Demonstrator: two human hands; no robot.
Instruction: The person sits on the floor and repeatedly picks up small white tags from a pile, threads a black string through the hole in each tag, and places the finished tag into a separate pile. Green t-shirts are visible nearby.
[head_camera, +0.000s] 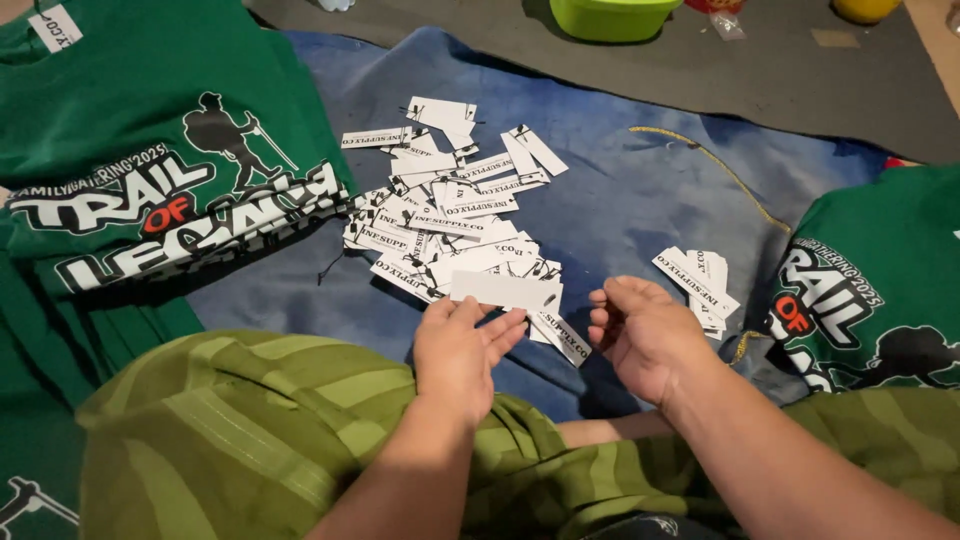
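Note:
My left hand (462, 345) holds a blank white paper tag (505, 291) flat between thumb and fingers, just in front of a large loose pile of white printed tags (445, 215) on a blue cloth (620, 200). My right hand (645, 335) hovers beside the tag's right end, fingers curled, pinching something too small to make out. A smaller stack of tags (700, 285) lies just right of that hand.
Folded green printed shirts lie in a stack at left (150, 160) and another at right (880, 280). A yellow cord (715, 165) crosses the cloth. A lime green tub (612, 18) stands on a grey mat (780, 80) at the back. Striped green fabric (250, 430) covers my lap.

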